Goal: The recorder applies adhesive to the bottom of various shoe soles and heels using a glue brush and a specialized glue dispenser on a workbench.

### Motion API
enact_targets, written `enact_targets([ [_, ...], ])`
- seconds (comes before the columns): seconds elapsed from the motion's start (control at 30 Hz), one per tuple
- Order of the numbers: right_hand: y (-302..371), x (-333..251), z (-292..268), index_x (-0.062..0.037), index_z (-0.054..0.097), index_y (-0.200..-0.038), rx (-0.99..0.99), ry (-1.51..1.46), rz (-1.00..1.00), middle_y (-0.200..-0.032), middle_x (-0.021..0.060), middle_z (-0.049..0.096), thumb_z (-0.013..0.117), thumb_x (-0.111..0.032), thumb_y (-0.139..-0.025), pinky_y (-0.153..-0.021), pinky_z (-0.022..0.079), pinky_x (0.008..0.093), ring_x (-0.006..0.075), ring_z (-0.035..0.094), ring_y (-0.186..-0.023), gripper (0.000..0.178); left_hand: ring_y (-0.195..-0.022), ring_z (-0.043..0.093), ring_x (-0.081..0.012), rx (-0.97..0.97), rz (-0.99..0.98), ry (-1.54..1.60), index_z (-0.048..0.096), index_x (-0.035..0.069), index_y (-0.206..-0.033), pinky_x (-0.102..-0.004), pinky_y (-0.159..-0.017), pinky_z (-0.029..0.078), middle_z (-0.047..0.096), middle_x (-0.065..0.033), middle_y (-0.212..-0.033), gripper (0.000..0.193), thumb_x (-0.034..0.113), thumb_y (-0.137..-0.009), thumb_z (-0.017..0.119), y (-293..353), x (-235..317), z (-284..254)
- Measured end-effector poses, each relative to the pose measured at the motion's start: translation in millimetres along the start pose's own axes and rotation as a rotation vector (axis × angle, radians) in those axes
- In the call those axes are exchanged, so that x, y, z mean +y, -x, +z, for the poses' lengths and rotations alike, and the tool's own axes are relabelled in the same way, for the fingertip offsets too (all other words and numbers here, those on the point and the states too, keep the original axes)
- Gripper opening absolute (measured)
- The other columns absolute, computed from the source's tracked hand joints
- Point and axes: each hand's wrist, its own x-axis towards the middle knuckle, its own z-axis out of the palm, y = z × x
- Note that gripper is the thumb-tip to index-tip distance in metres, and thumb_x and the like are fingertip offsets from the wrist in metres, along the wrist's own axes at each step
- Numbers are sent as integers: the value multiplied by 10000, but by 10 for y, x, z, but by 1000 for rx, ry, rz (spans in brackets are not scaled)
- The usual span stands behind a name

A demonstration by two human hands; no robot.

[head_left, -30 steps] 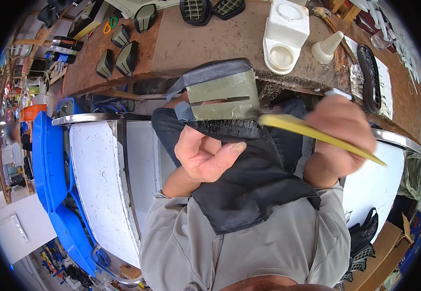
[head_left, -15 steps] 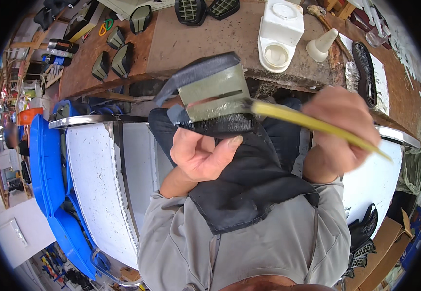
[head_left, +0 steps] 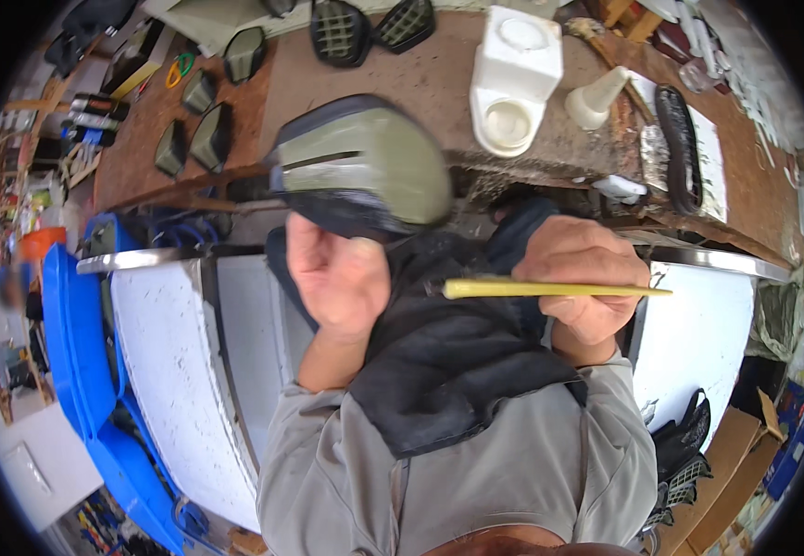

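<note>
An olive-green piece with a black border and a narrow slot (head_left: 393, 153), blurred by motion, is held up by my left hand (head_left: 339, 283) at its lower black edge. The thumb is on the near side; the other fingers are partly hidden beneath the piece. My right hand (head_left: 592, 264) is closed around the yellow handle of a brush (head_left: 495, 288). Its dark bristle end points left, apart from the piece and above the black apron (head_left: 458, 371) on my lap.
On the brown workbench (head_left: 328, 97) lie several similar green-and-black pieces (head_left: 210, 139) at the left. A white container with a round opening (head_left: 518, 74) and a white cone (head_left: 596, 100) stand right of centre. A long black strip (head_left: 680, 148) lies further right. Blue plastic bins (head_left: 78, 343) stand left.
The green piece has turned in my left hand, its broad face now showing, and moved slightly left. My right hand has come down and left, drawing the brush away from the piece; the brush is now nearly level.
</note>
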Motion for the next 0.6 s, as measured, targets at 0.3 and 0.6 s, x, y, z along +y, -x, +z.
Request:
enact_targets([
  [0.3, -109, 1014, -575, 32, 674, -907, 314, 579, 592, -748, 42, 643, 658, -128, -851, -565, 449, 242, 93, 582, -642, 170, -1184, 454, -205, 366, -332, 134, 449, 49, -1250, -420, -1035, 309, 509, -64, -1252, 337, 109, -919, 476, -190, -320, -701],
  [0.6, -43, 1284, -623, 1, 683, -920, 137, 779, 576, -775, 76, 649, 646, -160, -859, -531, 456, 231, 112, 604, -636, 176, -1148, 531, -295, 543, -441, 187, 446, -20, -1284, -446, -982, 412, 531, -176, -1257, 483, 346, -983, 354, -151, -580, -927],
])
